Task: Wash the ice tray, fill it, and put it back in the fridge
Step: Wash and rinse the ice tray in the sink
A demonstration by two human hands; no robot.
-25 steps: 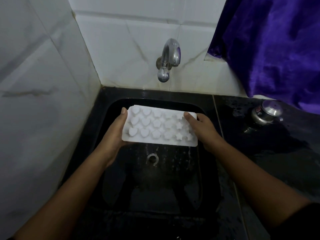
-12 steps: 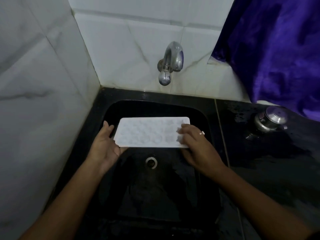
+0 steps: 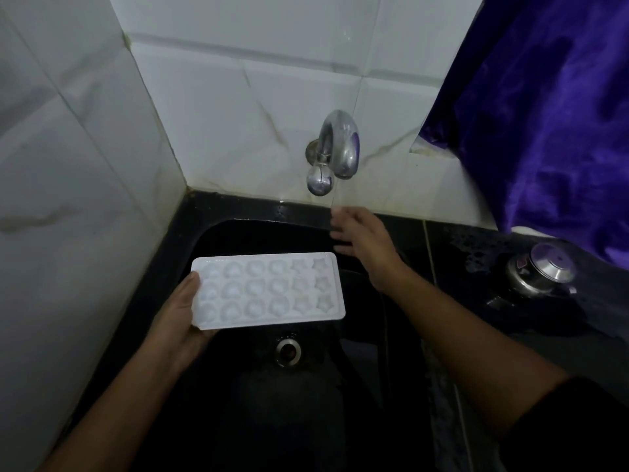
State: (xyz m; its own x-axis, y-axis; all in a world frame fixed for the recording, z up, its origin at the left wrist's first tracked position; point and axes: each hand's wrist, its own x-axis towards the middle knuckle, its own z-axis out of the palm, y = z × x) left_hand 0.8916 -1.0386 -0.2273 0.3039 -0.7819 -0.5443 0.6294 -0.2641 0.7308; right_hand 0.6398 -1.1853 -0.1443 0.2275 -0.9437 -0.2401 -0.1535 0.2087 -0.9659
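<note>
Fingers (image 3: 207, 332) of left hand (image 3: 177, 321) round tray (image 3: 269, 289)

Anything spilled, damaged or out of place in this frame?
Water is splashed across the black counter beside the steel pot. Brownish grime lines the tile joint behind the tap. The ice tray, held by the left hand, looks intact.

Wet black counter (image 3: 561, 352) with sunken sink (image 3: 272, 212), small lidded steel pot (image 3: 541, 270) at right
</note>
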